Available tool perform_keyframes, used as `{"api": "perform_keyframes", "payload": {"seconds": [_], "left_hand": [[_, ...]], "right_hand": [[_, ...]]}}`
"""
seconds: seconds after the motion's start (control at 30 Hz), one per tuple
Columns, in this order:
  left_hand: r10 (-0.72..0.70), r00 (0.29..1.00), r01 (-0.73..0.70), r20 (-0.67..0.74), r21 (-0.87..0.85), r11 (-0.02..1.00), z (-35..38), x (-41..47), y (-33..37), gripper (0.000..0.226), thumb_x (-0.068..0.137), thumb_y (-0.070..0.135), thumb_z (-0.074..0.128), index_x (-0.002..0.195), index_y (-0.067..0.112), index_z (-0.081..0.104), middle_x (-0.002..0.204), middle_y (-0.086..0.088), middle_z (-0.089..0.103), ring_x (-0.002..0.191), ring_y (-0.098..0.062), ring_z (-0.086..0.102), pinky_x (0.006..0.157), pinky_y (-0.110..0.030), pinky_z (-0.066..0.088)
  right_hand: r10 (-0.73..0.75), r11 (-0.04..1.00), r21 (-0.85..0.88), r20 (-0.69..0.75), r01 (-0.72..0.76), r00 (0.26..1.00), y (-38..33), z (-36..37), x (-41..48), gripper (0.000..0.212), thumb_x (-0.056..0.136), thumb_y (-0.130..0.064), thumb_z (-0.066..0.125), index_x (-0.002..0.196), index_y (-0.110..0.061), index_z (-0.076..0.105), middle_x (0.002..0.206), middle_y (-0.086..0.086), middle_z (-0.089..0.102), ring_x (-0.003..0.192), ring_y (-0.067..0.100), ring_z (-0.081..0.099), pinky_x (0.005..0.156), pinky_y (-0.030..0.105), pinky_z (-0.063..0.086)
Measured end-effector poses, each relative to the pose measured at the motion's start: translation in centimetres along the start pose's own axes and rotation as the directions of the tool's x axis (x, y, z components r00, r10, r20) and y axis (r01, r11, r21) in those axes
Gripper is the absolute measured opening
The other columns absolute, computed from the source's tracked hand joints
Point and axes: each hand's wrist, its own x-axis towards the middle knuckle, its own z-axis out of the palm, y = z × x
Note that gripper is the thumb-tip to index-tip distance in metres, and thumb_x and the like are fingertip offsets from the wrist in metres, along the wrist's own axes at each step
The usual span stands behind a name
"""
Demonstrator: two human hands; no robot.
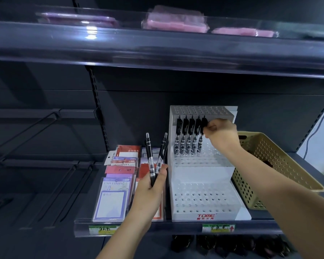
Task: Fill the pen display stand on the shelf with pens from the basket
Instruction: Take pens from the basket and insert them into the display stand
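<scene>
Logo "TOME" (205,215) on display stand (201,173)

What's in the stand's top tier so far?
Five black pens stand side by side at the left of the display stand's top tier; the right hand pinches the fifth. The hand covers the holes further right, so those cannot be checked.

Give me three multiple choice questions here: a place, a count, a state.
1. The basket is where from the pen display stand? A right B left C on top
2. The left hand holds how many pens? A one B two C four
3. The right hand is: A idle B flat on the stand C pinching a top-row pen
A, it stands at the stand's right; B, two pens rise from the grip; C, fingers curl on that pen.
</scene>
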Motion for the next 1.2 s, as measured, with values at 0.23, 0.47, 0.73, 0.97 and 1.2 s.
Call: {"api": "perform_keyframes", "payload": {"seconds": [0.23, 0.47, 0.73, 0.97, 1.2], "left_hand": [[-0.062, 0.998, 0.061, -0.016, -0.084, 0.995, 0.1, -0.4, 0.2, 0.039, 0.085, 0.048, 0.053, 0.069, 0.013, 0.047, 0.058, 0.000, 0.038, 0.053, -0.012, 0.038, 0.071, -0.033, 0.038], [-0.028, 0.999, 0.024, -0.026, -0.154, 0.988, 1.0, -1.1, 0.8, 0.016, 0.094, 0.029, 0.051, 0.082, 0.023, 0.061, 0.049, 0.011, 0.043, 0.055, -0.007, 0.041, 0.068, -0.026, 0.041], [0.027, 1.000, -0.027, 0.015, -0.014, 1.000, 1.6, -1.4, 0.6, 0.031, 0.094, 0.031, 0.049, 0.068, 0.014, 0.052, 0.059, -0.002, 0.040, 0.052, -0.009, 0.040, 0.061, -0.026, 0.035], [0.129, 0.988, -0.137, 0.080, 0.104, 0.985, 1.6, -1.6, 0.4, 0.042, 0.097, 0.029, 0.042, 0.062, 0.005, 0.045, 0.060, -0.012, 0.039, 0.053, -0.017, 0.033, 0.044, -0.016, 0.028], [0.117, 0.987, -0.121, 0.106, 0.036, 0.992, 2.1, -1.1, -0.2, 0.026, 0.097, 0.025, 0.044, 0.089, 0.014, 0.067, 0.077, 0.008, 0.069, 0.074, 0.000, 0.061, 0.072, -0.017, 0.049]], "right_hand": [[-0.001, 1.000, -0.023, -0.003, 0.001, 1.000, 0.5, 0.2, 0.0, 0.021, 0.090, -0.020, 0.054, 0.088, -0.005, 0.069, 0.086, 0.011, 0.071, 0.062, 0.019, 0.053, 0.059, 0.023, 0.041], [0.007, 0.988, 0.156, -0.072, 0.004, 0.997, 0.1, 0.2, -3.9, 0.008, 0.087, -0.020, 0.064, 0.093, -0.016, 0.058, 0.087, -0.003, 0.063, 0.075, 0.015, 0.060, 0.063, 0.024, 0.045], [-0.075, 0.906, 0.417, 0.339, -0.078, 0.938, -1.5, 0.9, -8.9, 0.014, 0.094, -0.016, 0.052, 0.088, -0.020, 0.064, 0.086, -0.001, 0.067, 0.072, 0.006, 0.062, 0.062, 0.015, 0.052], [-0.083, 0.867, 0.480, 0.409, -0.137, 0.909, -1.9, 0.9, -9.7, 0.008, 0.094, -0.017, 0.055, 0.088, -0.020, 0.060, 0.083, -0.003, 0.064, 0.076, 0.006, 0.062, 0.063, 0.014, 0.049], [-0.030, 0.784, 0.576, 0.409, -0.233, 0.912, -1.4, -0.3, -9.2, 0.010, 0.091, -0.013, 0.058, 0.083, -0.008, 0.056, 0.074, 0.004, 0.063, 0.065, 0.008, 0.062, 0.062, 0.020, 0.051]]}}
